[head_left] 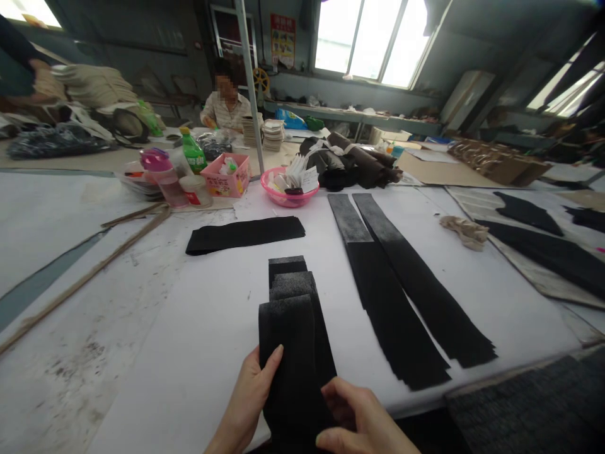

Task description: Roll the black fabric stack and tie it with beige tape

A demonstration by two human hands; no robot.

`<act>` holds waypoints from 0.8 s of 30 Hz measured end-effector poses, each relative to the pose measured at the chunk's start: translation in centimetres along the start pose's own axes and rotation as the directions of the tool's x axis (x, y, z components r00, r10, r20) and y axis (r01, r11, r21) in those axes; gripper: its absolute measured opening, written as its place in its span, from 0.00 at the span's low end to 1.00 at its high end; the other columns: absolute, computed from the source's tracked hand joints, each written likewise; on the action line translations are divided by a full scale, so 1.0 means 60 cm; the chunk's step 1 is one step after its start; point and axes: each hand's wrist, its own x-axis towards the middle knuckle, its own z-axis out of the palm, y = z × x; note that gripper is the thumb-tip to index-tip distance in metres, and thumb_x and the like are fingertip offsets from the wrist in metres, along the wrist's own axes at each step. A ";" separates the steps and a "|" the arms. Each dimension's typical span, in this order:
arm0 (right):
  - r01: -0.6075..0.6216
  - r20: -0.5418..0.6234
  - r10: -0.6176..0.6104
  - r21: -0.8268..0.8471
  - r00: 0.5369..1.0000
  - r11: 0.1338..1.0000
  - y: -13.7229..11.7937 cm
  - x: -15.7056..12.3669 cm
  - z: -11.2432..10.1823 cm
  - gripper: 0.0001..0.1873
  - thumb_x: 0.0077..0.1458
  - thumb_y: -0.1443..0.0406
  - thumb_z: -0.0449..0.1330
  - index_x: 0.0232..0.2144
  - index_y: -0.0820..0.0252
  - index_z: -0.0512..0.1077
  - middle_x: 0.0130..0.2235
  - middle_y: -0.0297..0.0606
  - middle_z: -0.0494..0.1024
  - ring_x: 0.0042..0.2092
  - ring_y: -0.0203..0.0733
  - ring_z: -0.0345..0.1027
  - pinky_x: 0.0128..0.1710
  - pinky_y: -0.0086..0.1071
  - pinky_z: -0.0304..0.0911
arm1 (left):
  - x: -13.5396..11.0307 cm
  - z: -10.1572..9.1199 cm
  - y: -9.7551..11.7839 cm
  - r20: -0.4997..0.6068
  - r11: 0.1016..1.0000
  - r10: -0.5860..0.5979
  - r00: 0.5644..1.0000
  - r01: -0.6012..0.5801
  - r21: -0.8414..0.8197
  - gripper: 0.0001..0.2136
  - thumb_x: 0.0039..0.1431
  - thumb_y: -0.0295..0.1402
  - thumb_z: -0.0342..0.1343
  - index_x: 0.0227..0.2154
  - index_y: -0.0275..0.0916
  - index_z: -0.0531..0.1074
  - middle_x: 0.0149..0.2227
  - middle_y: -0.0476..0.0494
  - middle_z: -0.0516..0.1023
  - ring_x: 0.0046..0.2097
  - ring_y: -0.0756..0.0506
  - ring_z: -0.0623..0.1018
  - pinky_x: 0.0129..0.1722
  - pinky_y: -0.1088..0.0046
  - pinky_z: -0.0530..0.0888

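My left hand grips the left edge of a black fabric strip, thumb on top and fingers beneath. At the strip's lower right edge, my right hand has its fingers curled, with thumb and fingertips close to the cloth; whether it pinches the cloth I cannot tell. Beneath and beyond the held strip lie more black strips with greyish ends. To the right, two long stacks of black strips lie side by side, their far ends grey. A folded black strip bundle rests farther off to the left.
A pink basket with white tags, a pink box, a green bottle and a pink-lidded bottle stand at the back. A metal pole rises there. A crumpled beige cloth lies right. A person sits beyond.
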 end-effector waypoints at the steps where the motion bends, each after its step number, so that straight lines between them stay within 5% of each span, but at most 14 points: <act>1: -0.028 -0.009 0.028 -0.054 1.000 0.998 0.008 -0.002 0.001 0.09 0.47 0.64 0.64 0.34 0.59 0.73 0.33 0.34 0.76 0.35 0.40 0.69 0.31 0.26 0.61 | 0.001 0.000 0.000 -0.016 1.000 -0.006 1.000 0.005 -0.019 0.22 0.57 0.43 0.58 0.51 0.36 0.70 0.45 0.38 0.79 0.46 0.40 0.78 0.44 0.65 0.77; 3: -0.046 -0.020 0.044 -0.090 0.999 0.995 0.021 -0.006 0.003 0.06 0.49 0.62 0.62 0.28 0.60 0.73 0.28 0.32 0.74 0.32 0.38 0.66 0.29 0.26 0.58 | 0.004 0.002 0.001 -0.041 0.998 -0.008 0.999 0.006 -0.062 0.22 0.57 0.42 0.59 0.51 0.36 0.70 0.46 0.38 0.79 0.46 0.40 0.78 0.45 0.65 0.77; 8: -0.037 0.064 0.033 0.071 0.997 0.997 0.048 -0.007 -0.001 0.18 0.56 0.52 0.56 0.27 0.61 0.70 0.25 0.30 0.68 0.28 0.33 0.60 0.27 0.25 0.54 | 0.012 -0.011 0.009 -0.150 0.990 0.040 0.988 -0.060 -0.130 0.22 0.55 0.40 0.61 0.51 0.38 0.70 0.44 0.40 0.80 0.41 0.44 0.79 0.40 0.69 0.78; 11: -0.043 -0.177 0.030 -0.072 0.984 0.996 0.073 0.007 -0.010 0.22 0.61 0.50 0.48 0.27 0.60 0.69 0.23 0.30 0.67 0.25 0.33 0.59 0.25 0.26 0.55 | 0.013 -0.044 0.022 -0.272 0.989 0.062 0.960 -0.096 -0.116 0.19 0.53 0.38 0.63 0.47 0.37 0.72 0.33 0.46 0.80 0.30 0.49 0.77 0.29 0.78 0.76; 14: -0.117 -0.468 -0.086 -0.388 0.879 0.914 0.095 0.026 -0.005 0.15 0.57 0.54 0.57 0.41 0.57 0.71 0.34 0.35 0.74 0.31 0.40 0.68 0.31 0.31 0.62 | 0.007 -0.082 0.034 -0.310 0.992 0.047 0.949 -0.080 -0.095 0.18 0.49 0.39 0.65 0.42 0.35 0.74 0.25 0.51 0.76 0.21 0.54 0.69 0.17 0.83 0.67; 16: -0.186 -0.534 -0.178 -0.557 0.827 0.809 0.101 0.038 0.009 0.22 0.51 0.58 0.64 0.48 0.56 0.68 0.42 0.39 0.73 0.39 0.46 0.71 0.37 0.35 0.65 | -0.001 -0.097 0.034 -0.267 0.996 -0.015 0.964 -0.008 -0.086 0.20 0.50 0.41 0.65 0.42 0.34 0.74 0.24 0.50 0.76 0.19 0.55 0.67 0.14 0.83 0.64; 20: -0.299 -0.584 -0.244 -0.677 0.774 0.672 0.101 0.056 0.043 0.27 0.47 0.63 0.67 0.50 0.57 0.66 0.42 0.42 0.73 0.44 0.50 0.71 0.38 0.38 0.68 | -0.023 -0.090 0.010 -0.211 0.989 -0.141 0.967 0.126 -0.080 0.20 0.54 0.39 0.61 0.48 0.34 0.72 0.34 0.41 0.81 0.34 0.46 0.79 0.32 0.76 0.77; 24: -0.345 -0.610 -0.235 -0.678 0.756 0.649 0.100 0.070 0.046 0.22 0.46 0.64 0.68 0.44 0.57 0.67 0.39 0.41 0.74 0.40 0.50 0.73 0.35 0.36 0.67 | -0.032 -0.067 -0.018 -0.235 0.992 -0.101 0.967 0.081 -0.093 0.21 0.56 0.38 0.60 0.52 0.39 0.69 0.46 0.40 0.80 0.46 0.41 0.79 0.50 0.65 0.75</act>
